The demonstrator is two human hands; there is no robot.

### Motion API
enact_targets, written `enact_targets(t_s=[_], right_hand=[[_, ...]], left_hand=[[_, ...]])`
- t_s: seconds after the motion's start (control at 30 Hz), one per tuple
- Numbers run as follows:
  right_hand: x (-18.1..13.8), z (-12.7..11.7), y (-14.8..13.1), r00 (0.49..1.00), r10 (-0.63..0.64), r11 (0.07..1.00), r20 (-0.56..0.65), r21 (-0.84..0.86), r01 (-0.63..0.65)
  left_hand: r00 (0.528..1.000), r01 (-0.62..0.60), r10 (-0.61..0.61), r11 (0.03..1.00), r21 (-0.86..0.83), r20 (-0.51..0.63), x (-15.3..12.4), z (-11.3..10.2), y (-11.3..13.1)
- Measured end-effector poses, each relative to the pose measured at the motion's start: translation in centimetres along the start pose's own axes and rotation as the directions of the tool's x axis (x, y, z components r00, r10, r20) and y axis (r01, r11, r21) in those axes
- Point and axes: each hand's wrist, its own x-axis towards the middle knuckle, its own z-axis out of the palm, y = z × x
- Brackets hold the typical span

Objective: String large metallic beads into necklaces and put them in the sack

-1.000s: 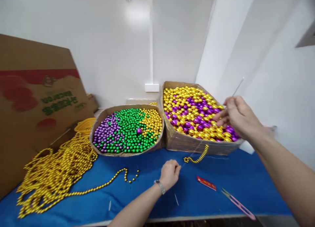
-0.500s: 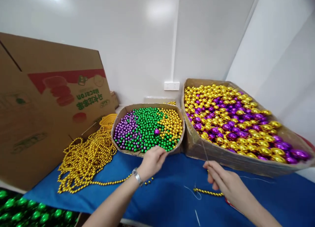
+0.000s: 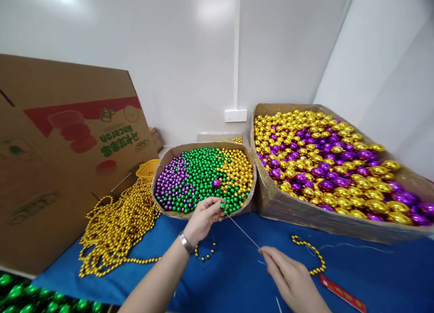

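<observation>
My left hand (image 3: 204, 219), a metal-banded watch (image 3: 186, 243) on its wrist, pinches a small green bead (image 3: 223, 206) at the front rim of the bead box. My right hand (image 3: 285, 271) is closed on a long thin needle (image 3: 242, 230), which slants up to the green bead. Whether the tip is inside the bead's hole I cannot tell. Below my left hand lies a short curve of gold beads (image 3: 205, 258). Another gold bead strand (image 3: 318, 255) curls on the blue cloth to the right of my right hand, with pale thread near it.
The low cardboard box (image 3: 253, 186) holds loose purple, green and gold beads. A larger box (image 3: 288, 213) of gold and purple baubles stands right. Left are heaped gold bead chains (image 3: 118, 227), a yellow basket (image 3: 148, 169) and a big carton (image 3: 74, 177). A red strip (image 3: 342, 293) lies front right.
My right hand has moved left and down, bringing the needle toward my left hand. My left hand has turned and now shows a green bead in its fingertips. The red strip has come into fuller view.
</observation>
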Motion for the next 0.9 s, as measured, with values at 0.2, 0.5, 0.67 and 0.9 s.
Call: enact_targets(t_s=[0.2, 0.5, 0.67, 0.9], right_hand=[[0.5, -0.3, -1.1, 0.997, -0.063, 0.996, -0.046, -0.072, 0.06], [0.4, 0.0, -0.7, 0.998, -0.058, 0.993, -0.033, -0.1, 0.055], [0.1, 0.3, -0.1, 0.997, -0.066, 0.988, -0.047, -0.14, 0.059], [-0.2, 0.8, 0.3, 0.995, -0.076, 0.976, -0.058, -0.208, 0.063]], left_hand=[[0.993, 0.115, -0.113, 0.854, -0.507, 0.035, -1.6, 1.6, 0.3], [0.99, 0.123, -0.144, 0.827, -0.548, 0.005, -2.2, 2.3, 0.1], [0.992, 0.093, -0.123, 0.85, -0.518, -0.025, -2.3, 2.6, 0.5], [0.995, -0.036, 0.014, 0.975, -0.221, -0.099, -2.6, 3.6, 0.5]])
